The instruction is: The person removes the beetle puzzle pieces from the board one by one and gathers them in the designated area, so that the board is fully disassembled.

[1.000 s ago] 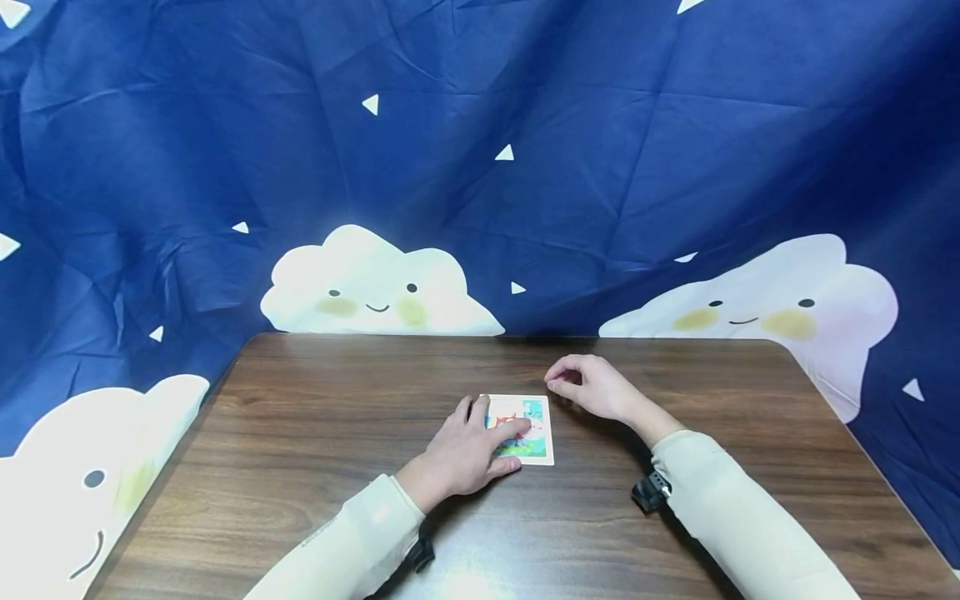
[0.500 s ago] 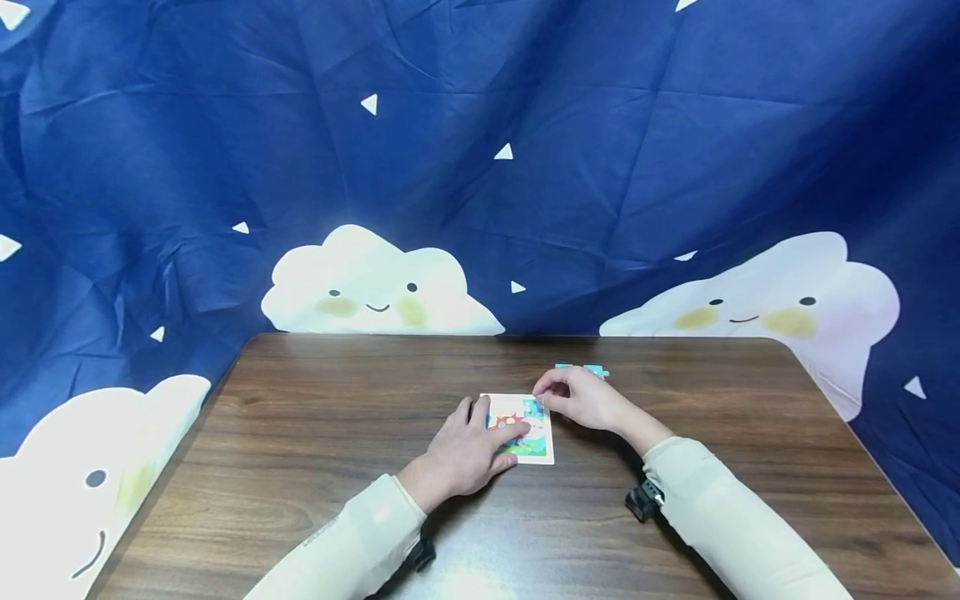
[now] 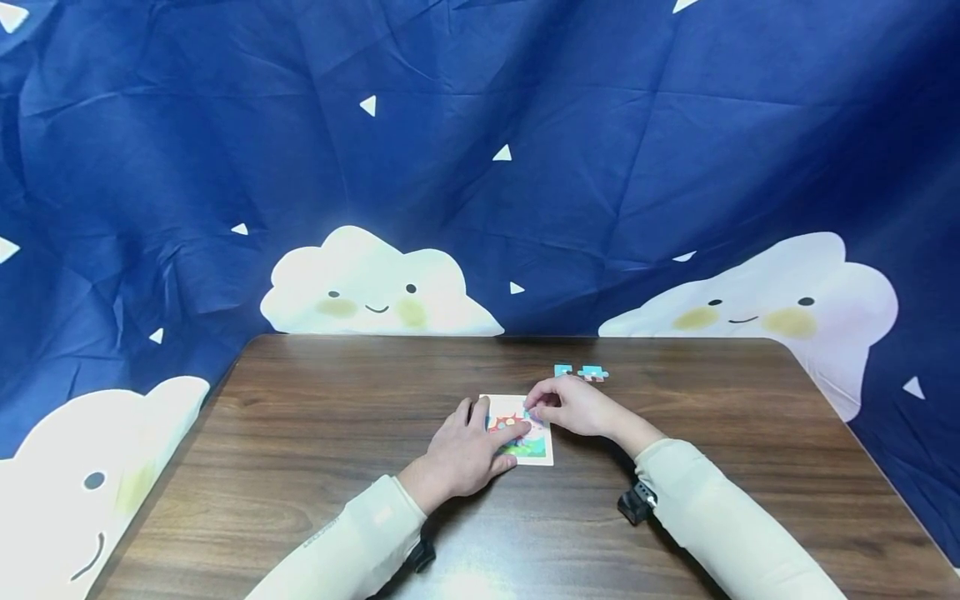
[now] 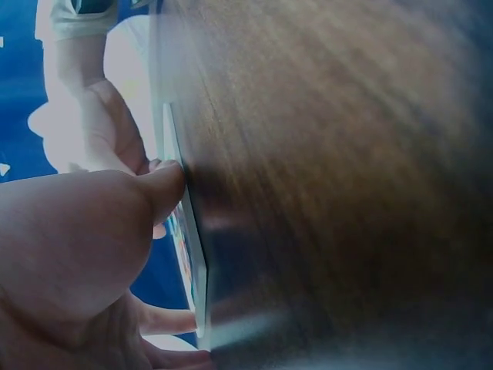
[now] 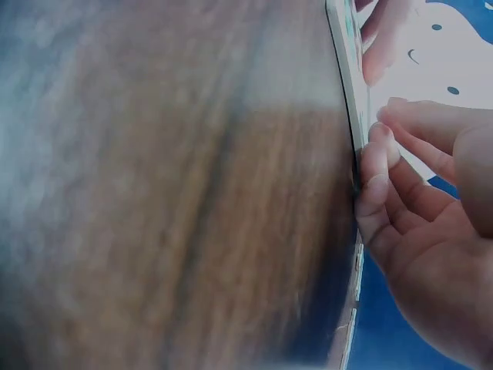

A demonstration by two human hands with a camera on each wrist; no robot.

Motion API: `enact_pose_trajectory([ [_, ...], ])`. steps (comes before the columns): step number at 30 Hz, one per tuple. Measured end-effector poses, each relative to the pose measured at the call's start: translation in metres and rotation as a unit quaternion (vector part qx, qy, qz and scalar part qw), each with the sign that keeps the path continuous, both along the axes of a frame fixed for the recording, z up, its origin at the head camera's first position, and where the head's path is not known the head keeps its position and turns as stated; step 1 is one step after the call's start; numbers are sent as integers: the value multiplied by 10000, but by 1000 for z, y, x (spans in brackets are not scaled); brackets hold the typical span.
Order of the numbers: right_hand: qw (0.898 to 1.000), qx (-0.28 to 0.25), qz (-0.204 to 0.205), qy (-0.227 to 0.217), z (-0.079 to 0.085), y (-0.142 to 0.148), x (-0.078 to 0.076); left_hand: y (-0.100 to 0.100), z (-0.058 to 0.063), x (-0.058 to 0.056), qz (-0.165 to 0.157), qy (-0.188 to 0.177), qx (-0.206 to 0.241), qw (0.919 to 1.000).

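Note:
A small square jigsaw puzzle (image 3: pixel 533 450) with a white border and a colourful picture lies on the table. My left hand (image 3: pixel 467 448) rests across its left side. The index finger lies over the picture, and the thumb touches the near edge; the left wrist view shows the thumb (image 4: pixel 166 187) at the board's edge. My right hand (image 3: pixel 576 406) is at the far right corner, thumb and index fingertips together, pinching a puzzle piece mostly hidden by the fingers. In the right wrist view, its fingertips (image 5: pixel 379 183) are close beside the board (image 5: pixel 350 73).
Beyond the right hand, near the table's far edge, lie two loose blue puzzle pieces (image 3: pixel 563 370). The brown wooden table (image 3: pixel 337 400) runs back to a dark blue curtain (image 3: pixel 570 192) printed with smiling clouds.
My right hand has moved left and nearer, from beside the loose pieces to the puzzle's far right corner, uncovering those pieces. The left hand has stayed in place on the puzzle.

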State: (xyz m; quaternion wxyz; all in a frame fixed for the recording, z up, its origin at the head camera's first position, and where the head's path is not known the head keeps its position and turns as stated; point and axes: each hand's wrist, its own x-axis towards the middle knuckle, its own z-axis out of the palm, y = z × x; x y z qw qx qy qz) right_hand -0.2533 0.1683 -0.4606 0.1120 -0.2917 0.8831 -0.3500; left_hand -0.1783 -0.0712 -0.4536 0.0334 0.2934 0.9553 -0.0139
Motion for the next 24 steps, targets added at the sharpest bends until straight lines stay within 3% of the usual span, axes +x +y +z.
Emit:
enact_pose_trajectory([
  [9, 9991, 298, 91, 286, -4, -1, -1, 1, 0, -1, 5, -14, -29, 10000],
  [24, 9990, 354, 169, 228, -3, -2, -2, 2, 2, 1, 18, 49, -38, 10000],
])
